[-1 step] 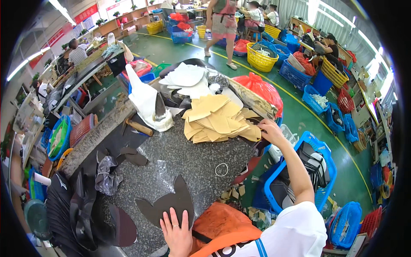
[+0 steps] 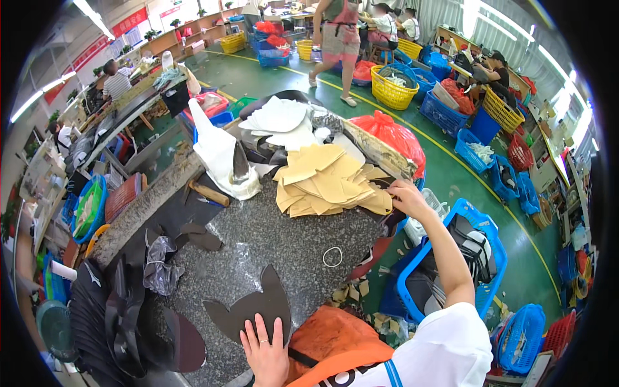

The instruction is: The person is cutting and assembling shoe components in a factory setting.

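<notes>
Seemingly mid-pickup, right hand [image 2: 406, 197] met tan cutouts [image 2: 319, 180], grip unclear, next wanting a pinch; left hand [image 2: 267, 351] lay flat on dark cutout [image 2: 248, 311].

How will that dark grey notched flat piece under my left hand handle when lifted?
The dark grey notched flat piece looks thin, so probably light; it lies flat, so likely won't roll; its narrow upper point may flex first.

Bright ceiling tubes [image 2: 27, 106]; glare on speckled tabletop [image 2: 284, 242]; edges bowed, corners black.

yellow basket [image 2: 394, 95] on green floor [image 2: 271, 80] | red plastic bag [image 2: 391, 137] | seated co-worker [image 2: 498, 75]
</notes>
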Available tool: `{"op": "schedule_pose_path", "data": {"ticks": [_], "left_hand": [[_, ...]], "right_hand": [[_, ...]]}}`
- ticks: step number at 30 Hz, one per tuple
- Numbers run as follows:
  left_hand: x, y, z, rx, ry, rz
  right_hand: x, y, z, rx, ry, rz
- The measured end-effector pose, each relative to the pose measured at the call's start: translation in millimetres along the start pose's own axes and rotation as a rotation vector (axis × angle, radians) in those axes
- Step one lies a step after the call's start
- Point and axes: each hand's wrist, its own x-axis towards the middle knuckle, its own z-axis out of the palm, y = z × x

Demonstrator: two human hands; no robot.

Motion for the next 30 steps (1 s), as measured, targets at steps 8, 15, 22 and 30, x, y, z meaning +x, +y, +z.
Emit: {"op": "schedule_pose_path", "data": {"ticks": [8,15,22,30], "left_hand": [[-2,-6,7,-0.002,0.038,0.059],[-7,-7,5,-0.016,-0.003,0.051],[0,-4,-3,-0.155,0.214,0.061],[-8,-6,13,-0.250,0.321,0.201]], "right_hand": [[-2,-10,-10,0.077,-0.182,-0.066],[-4,-10,-3,0.135,-0.063,-0.025],[-7,-8,21,0.370,0.141,0.299],[34,16,-23,0.588,-0.008,0.517]]}}
